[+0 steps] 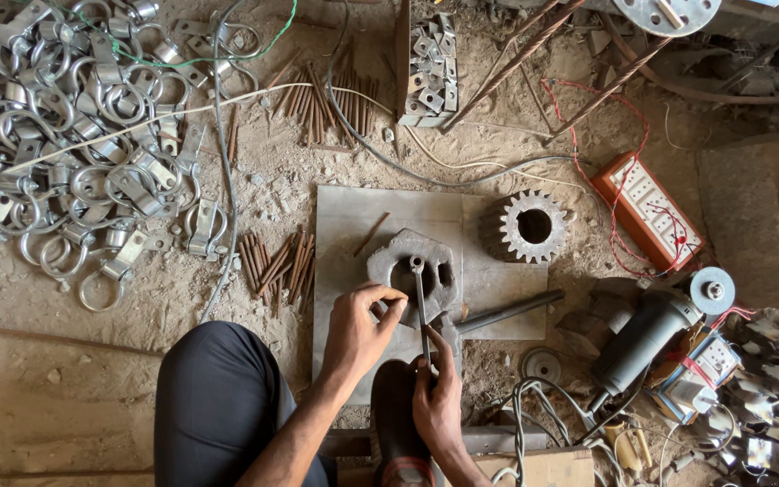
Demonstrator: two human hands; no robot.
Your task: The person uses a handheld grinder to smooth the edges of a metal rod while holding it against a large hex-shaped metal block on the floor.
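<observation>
The left hand (358, 332) is curled with its fingertips pressing on the edge of a chunky grey metal block with a round hole in it (412, 271), which lies on a flat grey metal plate (353, 216) on the sandy floor. The right hand (436, 397) is closed around the lower end of a thin grey metal rod with a small ring at its top (420, 302), and that ring end rests on the block just by the hole. It looks like the step now is setting the rod in place on the block while the other hand keeps the block from sliding. The next move likely needs a firm hold on the block and a slow, careful push or turn of the rod so it does not slip off. A round grey gear wheel with teeth (525, 227) sits near on the plate, and a big pile of shiny metal ring clamps (74, 135) lies well apart.
</observation>
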